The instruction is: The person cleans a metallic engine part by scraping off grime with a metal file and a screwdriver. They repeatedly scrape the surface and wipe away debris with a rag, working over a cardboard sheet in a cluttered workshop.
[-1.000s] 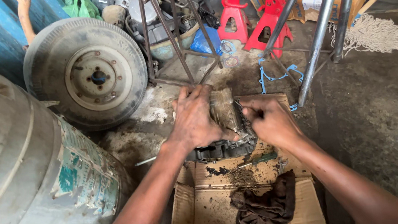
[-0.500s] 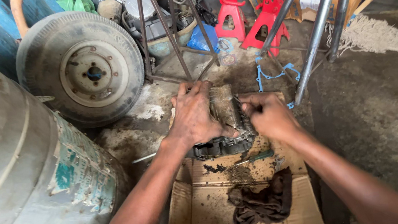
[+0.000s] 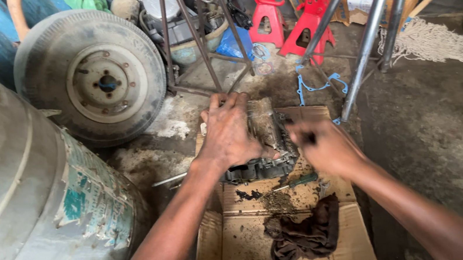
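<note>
A greasy metal engine part (image 3: 268,143) lies on a flattened cardboard sheet (image 3: 240,252). My left hand (image 3: 228,130) is pressed flat on top of the part, fingers spread over its far side. My right hand (image 3: 322,145) is at the part's right edge, blurred by motion, fingers curled; whether it grips a small tool I cannot tell. A screwdriver with a green handle (image 3: 299,181) lies on the cardboard just below the part, among dirt scrapings.
A dark rag (image 3: 306,235) lies on the cardboard near me. A large drum (image 3: 23,208) fills the left. A worn wheel (image 3: 92,76) leans behind it. Metal stand legs (image 3: 371,24), red jack stands (image 3: 288,20), a blue gasket (image 3: 314,87) and a mop head (image 3: 430,47) lie beyond.
My right hand has shifted slightly right and toward me along the part's edge and is now blurred. My left hand stays on the part. The view has dipped a little.
</note>
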